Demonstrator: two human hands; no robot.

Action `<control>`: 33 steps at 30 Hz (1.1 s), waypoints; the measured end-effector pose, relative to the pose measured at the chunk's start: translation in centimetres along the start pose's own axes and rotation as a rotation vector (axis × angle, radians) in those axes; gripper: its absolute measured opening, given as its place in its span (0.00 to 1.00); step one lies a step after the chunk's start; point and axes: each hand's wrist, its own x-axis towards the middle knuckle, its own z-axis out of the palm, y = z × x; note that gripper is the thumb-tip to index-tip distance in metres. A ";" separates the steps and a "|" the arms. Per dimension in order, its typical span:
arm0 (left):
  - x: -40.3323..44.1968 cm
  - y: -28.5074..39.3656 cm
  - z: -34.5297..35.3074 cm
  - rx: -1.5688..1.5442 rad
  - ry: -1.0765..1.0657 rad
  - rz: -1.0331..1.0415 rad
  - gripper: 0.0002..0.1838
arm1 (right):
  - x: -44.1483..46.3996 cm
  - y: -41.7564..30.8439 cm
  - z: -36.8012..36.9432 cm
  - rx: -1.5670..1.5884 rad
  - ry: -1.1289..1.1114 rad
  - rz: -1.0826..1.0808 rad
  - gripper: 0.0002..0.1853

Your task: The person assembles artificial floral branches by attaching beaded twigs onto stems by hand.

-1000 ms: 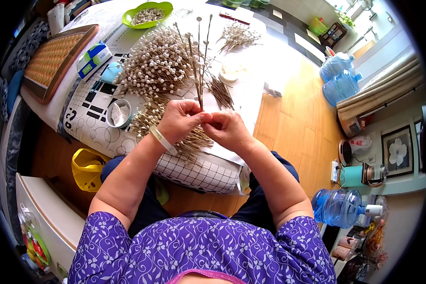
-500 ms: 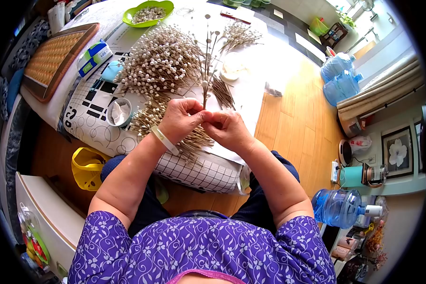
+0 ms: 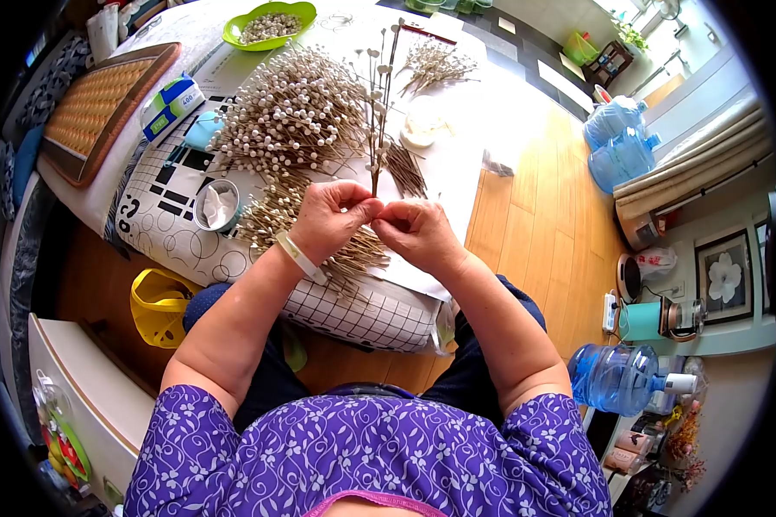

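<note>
My left hand (image 3: 336,220), with a pale band at the wrist, pinches the lower end of an upright branch of thin brown stems (image 3: 376,142) tipped with small pale buds. Close beside it, the fingertips of my right hand (image 3: 416,234) press together near the branch's base; what they hold, if anything, is too small to tell. Behind my left hand spreads a large pile of white-beaded stems (image 3: 297,108), and more brown stems (image 3: 276,215) lie under it. Just beyond my right hand are a bundle of bare brown sticks (image 3: 405,171) and a round white thing (image 3: 420,121).
A green dish of beads (image 3: 272,28) and a smaller heap of stems (image 3: 438,65) are farther back. On the left stand a white cup (image 3: 217,205) and a tissue pack (image 3: 172,108). A yellow basket (image 3: 159,306) hangs low beside the table; water bottles (image 3: 616,379) stand right.
The branch has turned in my fingers, its stems now showing differently and its tip higher and farther right. My right fingertips have shifted slightly. The piles stay put.
</note>
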 end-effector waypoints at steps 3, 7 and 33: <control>-0.2 -0.1 0.1 0.007 -0.013 0.028 0.04 | 0.1 -0.3 -0.3 -0.082 -0.010 0.025 0.07; -0.2 -0.7 0.0 0.026 -0.021 -0.022 0.03 | 0.0 -0.4 -0.5 -0.041 -0.039 0.088 0.07; -0.1 0.6 0.6 -0.088 -0.102 -0.269 0.04 | 0.0 1.1 -1.5 0.181 -0.305 0.195 0.11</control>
